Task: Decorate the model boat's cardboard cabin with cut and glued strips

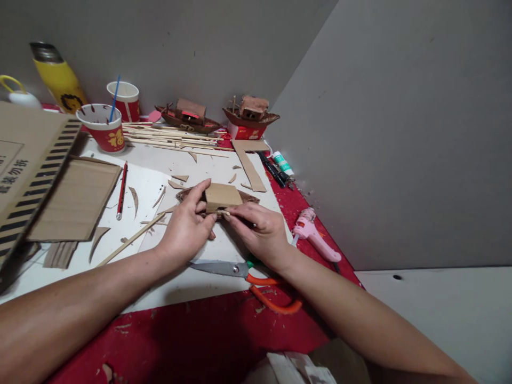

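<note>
A small cardboard model boat [224,196] with a tan cabin roof and a brown hull lies on the white board in front of me. My left hand [188,218] grips its left part, fingers along the cabin and thumb at the near side. At the near side of the cabin, my right hand [260,226] pinches a tiny pale piece [226,214], whose kind I cannot make out. Both hands meet at the boat and cover part of its hull. Just below them lie scissors [236,269] with orange handles.
A pink glue gun [314,234] lies right on the red cloth. Paper cups [106,130], wooden sticks [172,140] and two brown model boats [190,114] stand along the back. Cardboard [76,197], a red pencil [122,192] and scraps lie left. A grey wall [400,133] bounds the right.
</note>
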`<state>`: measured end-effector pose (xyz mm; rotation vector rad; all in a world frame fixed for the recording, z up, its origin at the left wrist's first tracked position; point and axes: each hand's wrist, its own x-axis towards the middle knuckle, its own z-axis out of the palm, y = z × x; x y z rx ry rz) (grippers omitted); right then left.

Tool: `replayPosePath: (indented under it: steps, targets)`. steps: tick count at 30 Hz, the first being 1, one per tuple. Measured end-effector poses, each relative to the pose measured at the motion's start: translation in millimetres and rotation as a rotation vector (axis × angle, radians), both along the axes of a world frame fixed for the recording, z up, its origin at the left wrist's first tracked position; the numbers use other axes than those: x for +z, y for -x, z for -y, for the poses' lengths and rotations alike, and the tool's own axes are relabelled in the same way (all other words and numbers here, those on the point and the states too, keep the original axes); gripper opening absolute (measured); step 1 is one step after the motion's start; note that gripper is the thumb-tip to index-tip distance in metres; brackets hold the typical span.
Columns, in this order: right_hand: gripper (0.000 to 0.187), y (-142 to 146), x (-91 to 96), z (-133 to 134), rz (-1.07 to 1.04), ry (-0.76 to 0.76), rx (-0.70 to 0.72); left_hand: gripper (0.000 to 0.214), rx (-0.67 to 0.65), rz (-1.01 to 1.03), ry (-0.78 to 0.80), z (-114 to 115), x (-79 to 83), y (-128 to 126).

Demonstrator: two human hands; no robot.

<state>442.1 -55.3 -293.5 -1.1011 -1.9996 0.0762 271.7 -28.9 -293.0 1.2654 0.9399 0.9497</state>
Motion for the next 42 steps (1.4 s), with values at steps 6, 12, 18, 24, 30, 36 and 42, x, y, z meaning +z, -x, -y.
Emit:
replayPosePath:
  steps: [6,12,18,24,30,36,42]
  targets:
    - [0.009,1.3,-0.3,0.2,0.016,-0.008,0.001,0.071,-0.001,0.009,0.008,0.0,0.5,-0.1]
    - [0.01,1.6,-1.4,-0.1,0.023,-0.008,0.0,0.071,-0.009,0.022,0.004,0.2,-1.2,0.2]
    - [0.01,1.1,-1.8,0.3,0.022,0.0,0.001,0.069,-0.003,-0.015,-0.033,2.8,-1.0,1.0]
    - [0.011,1.4,-1.3,0.9,0.025,0.015,-0.009,0.066,-0.002,-0.07,-0.052,3.2,-0.4,1.9]
    - [0.011,2.1,-1.9,0.3,0.028,0.002,-0.004,0.063,-0.022,-0.041,-0.049,3.3,0.9,1.5]
    - [0.013,2.2,-3.2,-0.4,0.026,-0.013,-0.002,0.06,0.01,-0.083,-0.051,5.7,2.5,2.0]
    - [0.01,3.3,-1.3,0.1,0.042,-0.029,-0.004,0.055,-0.015,-0.086,-0.07,4.5,3.2,2.2]
